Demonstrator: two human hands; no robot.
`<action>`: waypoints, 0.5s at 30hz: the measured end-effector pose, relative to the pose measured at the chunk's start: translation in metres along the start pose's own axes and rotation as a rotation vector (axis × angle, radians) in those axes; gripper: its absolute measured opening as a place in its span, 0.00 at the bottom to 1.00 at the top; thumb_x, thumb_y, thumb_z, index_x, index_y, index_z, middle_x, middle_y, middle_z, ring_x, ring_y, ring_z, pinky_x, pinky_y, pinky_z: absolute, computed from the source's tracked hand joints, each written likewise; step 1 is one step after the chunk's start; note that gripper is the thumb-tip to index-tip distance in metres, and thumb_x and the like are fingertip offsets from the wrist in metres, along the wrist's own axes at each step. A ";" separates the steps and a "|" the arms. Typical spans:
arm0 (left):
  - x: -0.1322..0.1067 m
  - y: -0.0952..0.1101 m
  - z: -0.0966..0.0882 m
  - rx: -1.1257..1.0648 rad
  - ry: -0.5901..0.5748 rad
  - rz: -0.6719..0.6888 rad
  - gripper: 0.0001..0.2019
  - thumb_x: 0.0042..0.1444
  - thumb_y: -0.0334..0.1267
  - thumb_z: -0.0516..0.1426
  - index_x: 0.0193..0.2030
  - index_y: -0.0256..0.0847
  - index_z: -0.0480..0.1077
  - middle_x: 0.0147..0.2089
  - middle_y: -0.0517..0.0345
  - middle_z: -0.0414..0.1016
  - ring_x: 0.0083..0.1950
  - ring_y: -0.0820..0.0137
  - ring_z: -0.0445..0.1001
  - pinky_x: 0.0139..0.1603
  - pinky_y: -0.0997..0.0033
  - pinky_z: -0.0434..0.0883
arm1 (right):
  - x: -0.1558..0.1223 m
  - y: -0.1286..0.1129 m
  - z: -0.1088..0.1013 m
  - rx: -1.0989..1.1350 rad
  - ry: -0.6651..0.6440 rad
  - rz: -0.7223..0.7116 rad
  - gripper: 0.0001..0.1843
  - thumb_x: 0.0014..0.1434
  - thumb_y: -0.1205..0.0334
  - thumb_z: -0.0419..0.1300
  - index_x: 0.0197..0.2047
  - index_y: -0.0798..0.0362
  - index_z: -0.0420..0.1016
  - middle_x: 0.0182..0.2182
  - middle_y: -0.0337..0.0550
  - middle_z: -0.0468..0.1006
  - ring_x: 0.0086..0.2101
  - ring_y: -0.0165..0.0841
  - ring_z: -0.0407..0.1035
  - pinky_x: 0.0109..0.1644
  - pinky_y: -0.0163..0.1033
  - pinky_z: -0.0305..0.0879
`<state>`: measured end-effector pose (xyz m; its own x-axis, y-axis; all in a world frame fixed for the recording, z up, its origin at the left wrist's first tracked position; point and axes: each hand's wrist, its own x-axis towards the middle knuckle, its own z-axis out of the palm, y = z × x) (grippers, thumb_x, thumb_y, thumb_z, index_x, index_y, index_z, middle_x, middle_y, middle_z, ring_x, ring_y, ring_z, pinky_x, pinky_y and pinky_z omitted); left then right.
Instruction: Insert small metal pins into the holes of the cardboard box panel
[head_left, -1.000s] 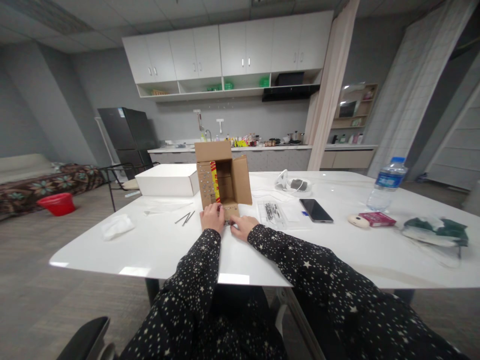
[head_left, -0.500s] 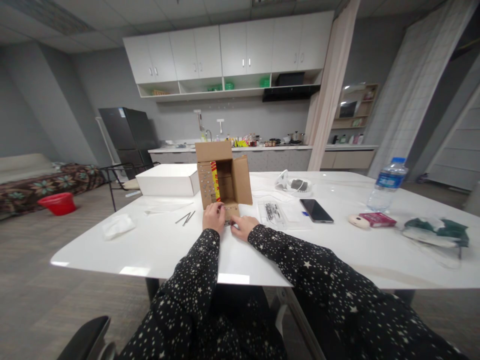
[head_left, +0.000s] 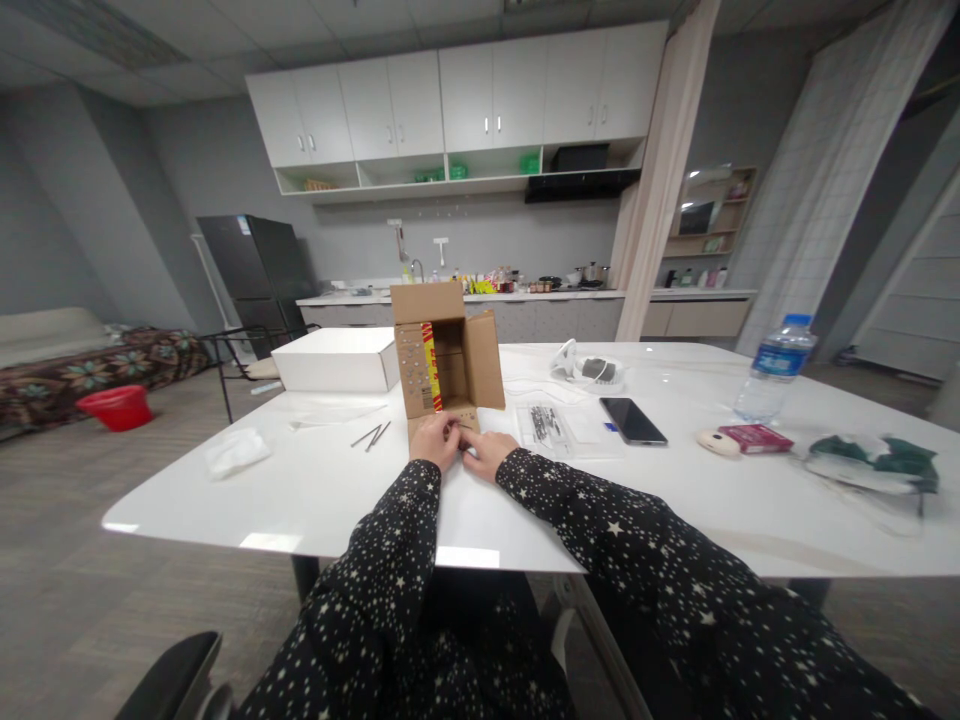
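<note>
Head view. Looks down along two star-print sleeves (head_left: 390,560) to a white desk (head_left: 337,500). Finds the cardboard box (head_left: 484,360) standing at twelve o'clock from the hands, open toward the viewer, with its lowest flap (head_left: 463,412) lying forward on the desk.

Places the left hand (head_left: 435,440) on the near edge of that flap, fingers curled together in a pinch. Cannot tell the thing pinched, if any: too small and covered by the fingers. Places the right hand (head_left: 484,452) just beside it, at three o'clock of the left, fingertips drawn together and touching the left hand's fingertips at the flap edge.

Against half a second ago: has slid the left hand off the flap's left corner, inward and slightly up, bringing both hands to one spot. Leaves the right hand nearly unmoved. Reads, as a judgement, as fine two-handed work at the flap edge rather than a hold on the box's body.

Around the hands:
- Thin metal pins (head_left: 373,435) at ten o'clock, lying loose.
- A crumpled tissue (head_left: 234,452) at nine o'clock.
- A white carton (head_left: 334,360) at eleven o'clock, just beside the box.
- A clear bag (head_left: 551,422) of dark small parts at two o'clock, with a phone (head_left: 631,420) beyond it.
- A water bottle (head_left: 772,382) well apart, toward three o'clock.
</note>
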<state>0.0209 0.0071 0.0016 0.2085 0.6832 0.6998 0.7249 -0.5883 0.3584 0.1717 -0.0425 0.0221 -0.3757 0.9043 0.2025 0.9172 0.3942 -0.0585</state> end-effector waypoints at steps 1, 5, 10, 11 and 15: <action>0.000 0.000 0.000 0.006 -0.022 0.001 0.08 0.51 0.33 0.52 0.37 0.40 0.70 0.35 0.56 0.75 0.37 0.68 0.71 0.43 0.66 0.68 | 0.000 0.000 0.000 -0.002 0.004 -0.001 0.22 0.60 0.50 0.44 0.57 0.41 0.59 0.40 0.42 0.77 0.36 0.38 0.71 0.36 0.39 0.59; 0.000 0.001 0.000 0.036 -0.077 -0.005 0.09 0.51 0.32 0.52 0.38 0.41 0.70 0.39 0.55 0.75 0.43 0.66 0.71 0.46 0.64 0.67 | -0.001 -0.001 -0.002 -0.008 0.002 0.004 0.21 0.60 0.50 0.44 0.56 0.42 0.60 0.40 0.43 0.77 0.35 0.38 0.71 0.35 0.39 0.59; -0.001 0.004 -0.002 0.066 -0.112 0.002 0.09 0.53 0.32 0.52 0.39 0.42 0.70 0.42 0.55 0.74 0.46 0.65 0.70 0.49 0.63 0.67 | -0.001 -0.002 -0.002 -0.011 -0.013 0.015 0.19 0.60 0.50 0.44 0.53 0.44 0.63 0.41 0.43 0.76 0.36 0.37 0.71 0.37 0.39 0.59; -0.001 0.004 -0.003 0.072 -0.115 0.001 0.09 0.53 0.32 0.52 0.39 0.42 0.70 0.42 0.55 0.74 0.47 0.65 0.70 0.49 0.63 0.67 | -0.001 -0.002 -0.002 -0.011 -0.016 0.016 0.19 0.60 0.50 0.44 0.52 0.44 0.63 0.41 0.43 0.76 0.37 0.37 0.71 0.37 0.39 0.59; -0.001 0.005 -0.003 0.094 -0.131 -0.006 0.08 0.53 0.33 0.52 0.38 0.42 0.71 0.42 0.55 0.73 0.46 0.65 0.70 0.49 0.63 0.66 | -0.002 -0.002 -0.003 -0.013 -0.017 0.010 0.18 0.60 0.51 0.45 0.51 0.45 0.64 0.41 0.43 0.76 0.37 0.37 0.71 0.37 0.38 0.59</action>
<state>0.0224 0.0023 0.0049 0.2835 0.7406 0.6092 0.7835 -0.5452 0.2982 0.1708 -0.0453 0.0248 -0.3683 0.9111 0.1850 0.9226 0.3828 -0.0483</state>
